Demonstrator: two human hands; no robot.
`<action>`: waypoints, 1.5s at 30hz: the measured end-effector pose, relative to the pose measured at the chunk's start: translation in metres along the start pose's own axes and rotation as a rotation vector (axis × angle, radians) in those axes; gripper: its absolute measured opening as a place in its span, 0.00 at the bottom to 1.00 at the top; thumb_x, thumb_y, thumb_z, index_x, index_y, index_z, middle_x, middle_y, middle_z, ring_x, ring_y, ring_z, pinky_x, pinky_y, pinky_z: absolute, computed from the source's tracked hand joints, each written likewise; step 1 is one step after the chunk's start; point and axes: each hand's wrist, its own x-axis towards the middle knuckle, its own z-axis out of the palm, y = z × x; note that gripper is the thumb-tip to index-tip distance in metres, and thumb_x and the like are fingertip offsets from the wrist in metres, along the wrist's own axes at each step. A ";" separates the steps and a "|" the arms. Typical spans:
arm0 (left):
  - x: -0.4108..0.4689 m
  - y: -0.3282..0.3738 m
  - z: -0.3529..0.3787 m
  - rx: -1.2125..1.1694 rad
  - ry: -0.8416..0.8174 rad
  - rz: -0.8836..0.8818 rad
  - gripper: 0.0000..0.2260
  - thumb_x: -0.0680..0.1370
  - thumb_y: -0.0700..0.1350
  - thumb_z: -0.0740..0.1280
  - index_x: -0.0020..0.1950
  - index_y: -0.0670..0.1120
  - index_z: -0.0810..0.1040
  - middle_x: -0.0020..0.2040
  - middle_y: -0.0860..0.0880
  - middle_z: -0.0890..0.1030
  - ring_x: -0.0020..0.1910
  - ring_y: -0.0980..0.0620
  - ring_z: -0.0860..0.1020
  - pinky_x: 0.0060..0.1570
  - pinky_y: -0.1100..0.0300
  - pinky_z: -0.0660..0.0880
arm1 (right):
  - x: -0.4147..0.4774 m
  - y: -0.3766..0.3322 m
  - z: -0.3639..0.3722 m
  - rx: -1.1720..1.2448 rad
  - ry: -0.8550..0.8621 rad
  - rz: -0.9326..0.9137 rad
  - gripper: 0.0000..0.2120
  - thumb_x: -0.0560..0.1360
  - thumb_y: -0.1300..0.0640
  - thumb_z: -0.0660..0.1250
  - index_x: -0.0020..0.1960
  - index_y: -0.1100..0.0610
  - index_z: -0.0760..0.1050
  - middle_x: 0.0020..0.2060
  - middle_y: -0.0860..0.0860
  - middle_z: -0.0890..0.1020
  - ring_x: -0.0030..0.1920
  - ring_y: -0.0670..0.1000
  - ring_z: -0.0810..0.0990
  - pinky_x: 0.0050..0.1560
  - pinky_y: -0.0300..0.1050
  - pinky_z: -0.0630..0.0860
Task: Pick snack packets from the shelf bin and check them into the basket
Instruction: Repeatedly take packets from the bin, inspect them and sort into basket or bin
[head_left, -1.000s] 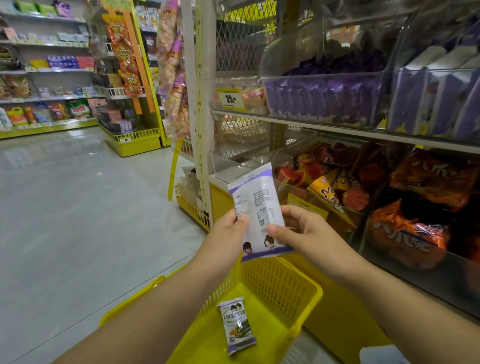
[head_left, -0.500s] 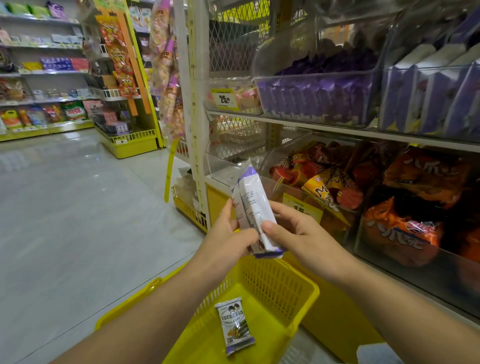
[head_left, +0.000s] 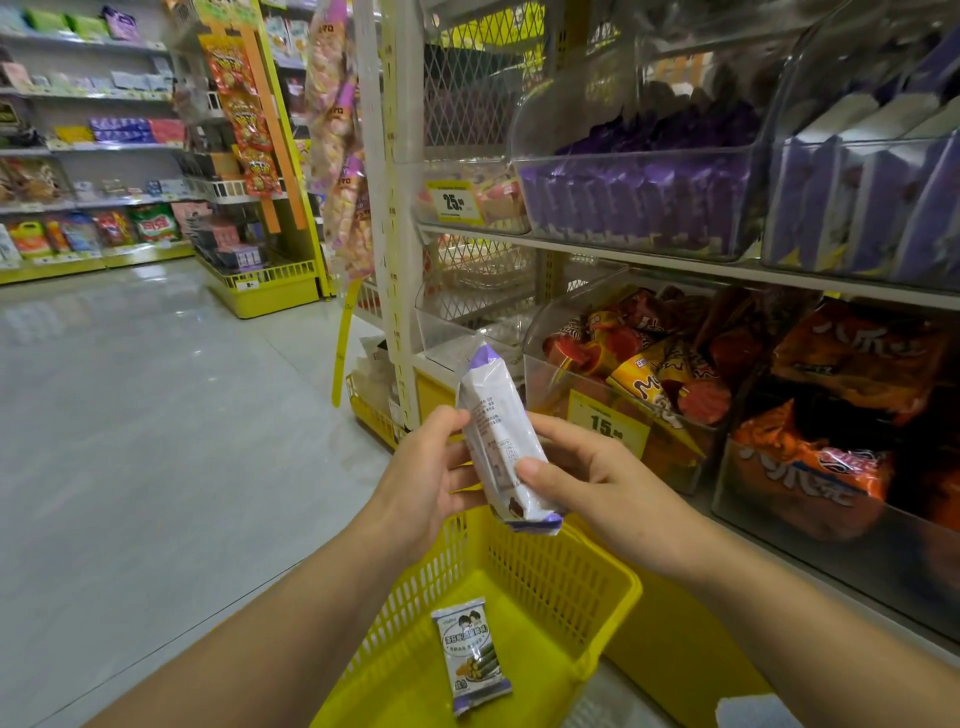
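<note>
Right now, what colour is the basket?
Bright yellow basket, with lattice walls; clearest in the head view.

Left hand (head_left: 423, 483), right hand (head_left: 597, 486) raised, fingers (head_left: 563, 426) curled

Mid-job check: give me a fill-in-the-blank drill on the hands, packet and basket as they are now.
The left hand and right hand together hold a white-and-____ snack packet.
They hold it above the ____ basket.
The basket contains exactly ____ other packet.
The price tag just beyond the right hand reads ____.
Missing words: purple; yellow; one; 15.
</note>
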 end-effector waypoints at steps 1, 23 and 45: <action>0.000 0.001 0.000 -0.006 -0.001 -0.004 0.15 0.81 0.50 0.54 0.59 0.48 0.77 0.49 0.43 0.85 0.47 0.45 0.85 0.40 0.53 0.81 | 0.000 0.000 0.000 0.002 -0.002 -0.001 0.19 0.79 0.60 0.62 0.69 0.50 0.71 0.58 0.52 0.82 0.59 0.62 0.78 0.59 0.66 0.73; -0.028 0.057 0.087 -0.292 0.073 0.007 0.13 0.83 0.40 0.58 0.64 0.39 0.75 0.54 0.37 0.83 0.44 0.40 0.84 0.32 0.50 0.81 | -0.058 -0.073 -0.041 -0.015 0.180 -0.018 0.29 0.70 0.61 0.73 0.66 0.43 0.70 0.60 0.43 0.80 0.49 0.46 0.83 0.45 0.39 0.79; 0.028 0.174 0.290 0.905 -0.333 0.746 0.16 0.83 0.52 0.56 0.47 0.47 0.81 0.46 0.49 0.80 0.51 0.49 0.78 0.49 0.62 0.71 | -0.126 -0.295 -0.244 -0.711 0.529 0.162 0.12 0.68 0.46 0.73 0.48 0.50 0.78 0.45 0.61 0.82 0.36 0.50 0.79 0.41 0.47 0.76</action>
